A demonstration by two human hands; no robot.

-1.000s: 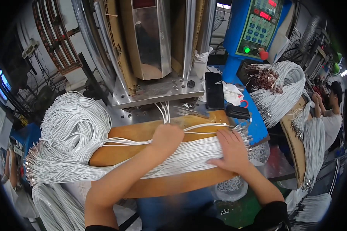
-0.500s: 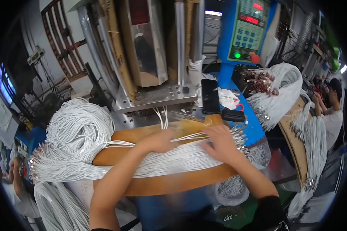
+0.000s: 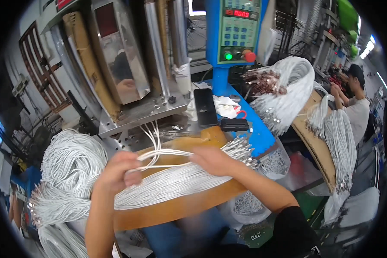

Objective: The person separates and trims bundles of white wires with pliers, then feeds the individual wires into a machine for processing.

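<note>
Loose cables (image 3: 167,151) in our grip

Our left hand (image 3: 121,170) wraps around a few white cables; our right hand (image 3: 213,160) pinches them farther along. They arc over the brown board (image 3: 159,218), beside the bundle (image 3: 172,184) that lies across it.

The cables (image 3: 163,185) are plain white, their metal ends (image 3: 241,150) silver, and the board (image 3: 159,218) under them orange-brown. The control box (image 3: 213,26) is blue, its panel (image 3: 237,48) green with blue keys (image 3: 235,30), a bright green light (image 3: 228,56) and a red knob (image 3: 249,56) (the digits (image 3: 241,14) glow red too). Phone (image 3: 205,107) and small case (image 3: 234,125): black, beside blue tabletop (image 3: 262,137). The sleeve (image 3: 294,232) is black.
</note>
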